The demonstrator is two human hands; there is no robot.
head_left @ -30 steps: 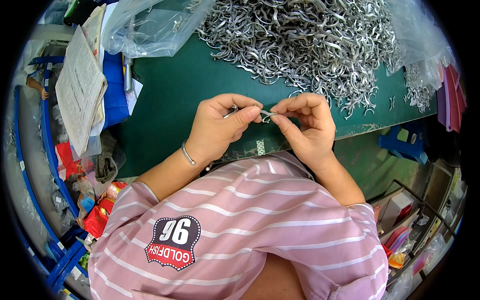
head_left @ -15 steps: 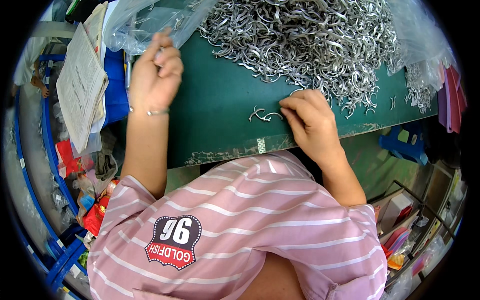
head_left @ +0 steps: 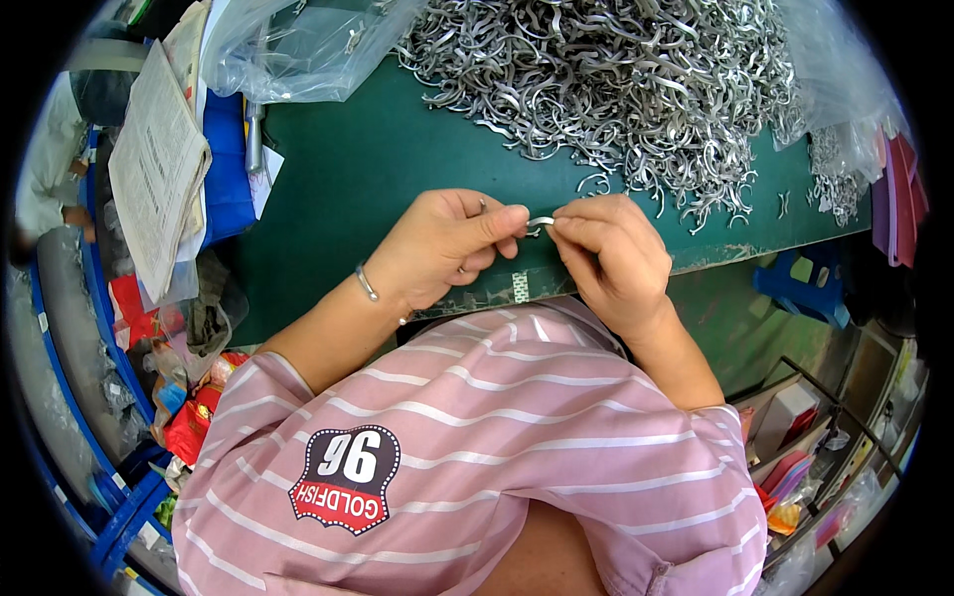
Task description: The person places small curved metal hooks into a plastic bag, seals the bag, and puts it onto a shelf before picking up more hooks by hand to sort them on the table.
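Observation:
A small curved silvery metal piece (head_left: 540,221) spans the gap between my two hands above the green tabletop's near edge. My left hand (head_left: 452,243) is closed, thumb and forefinger at the piece's left end. From the other side, my right hand (head_left: 618,256) pinches the right end between thumb and fingertips. Some metal shows just under the piece, partly hidden by my left fingers. Beyond my hands spreads a large heap of similar curved metal pieces (head_left: 606,89), with a few strays (head_left: 594,185) at its near fringe.
A clear plastic bag (head_left: 308,55) lies at the far left of the green table (head_left: 338,169). Folded newspaper (head_left: 159,169) rests beside a blue bin (head_left: 229,169). More plastic (head_left: 845,70) covers the right end. A blue stool (head_left: 805,288) stands below. Another person (head_left: 55,169) is at far left.
My left hand has come from beside the plastic bag down and right to meet my right hand. The metal piece now shows between them. My right hand has stayed nearly in place.

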